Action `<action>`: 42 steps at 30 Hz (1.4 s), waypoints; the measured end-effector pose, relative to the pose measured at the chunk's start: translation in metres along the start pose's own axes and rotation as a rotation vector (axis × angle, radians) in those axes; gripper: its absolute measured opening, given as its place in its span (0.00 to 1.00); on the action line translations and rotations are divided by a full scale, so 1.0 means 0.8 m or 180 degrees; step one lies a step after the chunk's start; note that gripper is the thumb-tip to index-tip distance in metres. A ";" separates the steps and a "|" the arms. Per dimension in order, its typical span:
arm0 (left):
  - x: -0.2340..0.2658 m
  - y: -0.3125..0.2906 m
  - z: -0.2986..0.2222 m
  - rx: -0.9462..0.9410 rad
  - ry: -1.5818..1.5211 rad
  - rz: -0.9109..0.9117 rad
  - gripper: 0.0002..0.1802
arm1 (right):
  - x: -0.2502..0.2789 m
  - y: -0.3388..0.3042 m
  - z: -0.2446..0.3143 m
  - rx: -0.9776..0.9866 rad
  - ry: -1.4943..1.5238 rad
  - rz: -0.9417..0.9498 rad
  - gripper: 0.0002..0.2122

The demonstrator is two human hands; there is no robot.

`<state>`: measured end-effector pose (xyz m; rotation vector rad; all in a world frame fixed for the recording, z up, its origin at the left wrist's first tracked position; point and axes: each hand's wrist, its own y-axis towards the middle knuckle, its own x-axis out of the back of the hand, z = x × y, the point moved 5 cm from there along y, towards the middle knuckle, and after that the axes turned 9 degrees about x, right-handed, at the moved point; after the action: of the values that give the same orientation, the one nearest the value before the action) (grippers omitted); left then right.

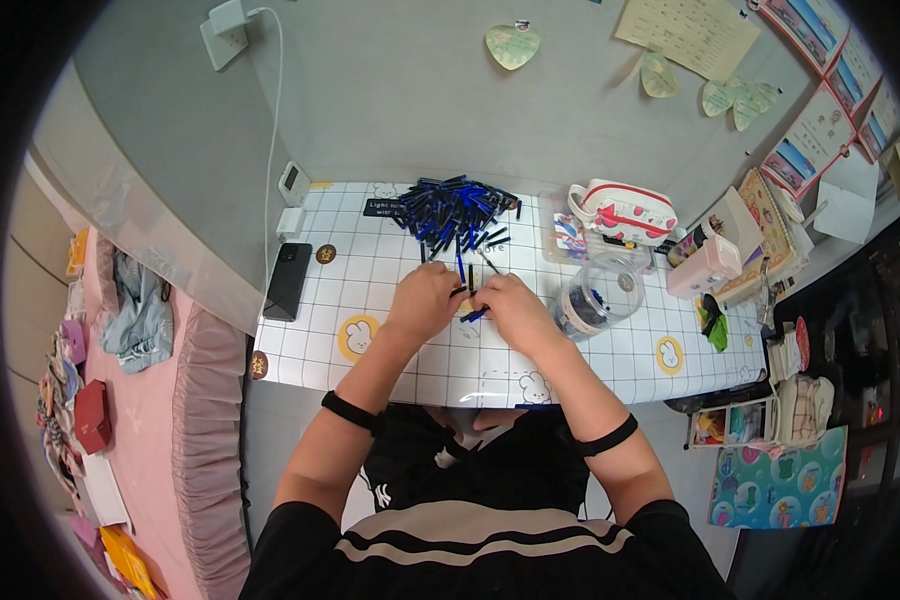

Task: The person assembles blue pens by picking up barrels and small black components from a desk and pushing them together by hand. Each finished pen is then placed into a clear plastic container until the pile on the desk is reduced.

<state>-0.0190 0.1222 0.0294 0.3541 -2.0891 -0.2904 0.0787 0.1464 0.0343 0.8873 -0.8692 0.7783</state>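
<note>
A heap of small black and blue tubes (458, 212), much like ink cartridges, lies on the gridded tabletop against the wall. Just in front of it my two hands work close together. My left hand (425, 302) pinches a short dark tube (459, 291). The fingers of my right hand (511, 312) are curled together beside it; what they grip is mostly hidden. A few blue tubes (473, 315) show beneath the right fingertips, and a black one (471, 277) stands out between the hands. To the right is a clear round tub (582, 308) with dark blue pieces inside.
On the left of the table (610, 362) lies a black phone (289, 282), with a white cable running up the wall. At the back right stand a white and red pouch (630, 212), a pink box (705, 267) and upright papers. A pink-covered bed (175, 400) is at the left.
</note>
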 end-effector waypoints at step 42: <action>0.011 -0.042 0.024 0.1141 -0.1575 0.0214 0.08 | -0.011 -0.018 -0.004 -0.1445 0.1724 -0.0365 0.07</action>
<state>-0.0356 0.0888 0.0151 0.4567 -2.6422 0.0501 0.0882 0.1411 0.0210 0.2933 -0.4758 0.6396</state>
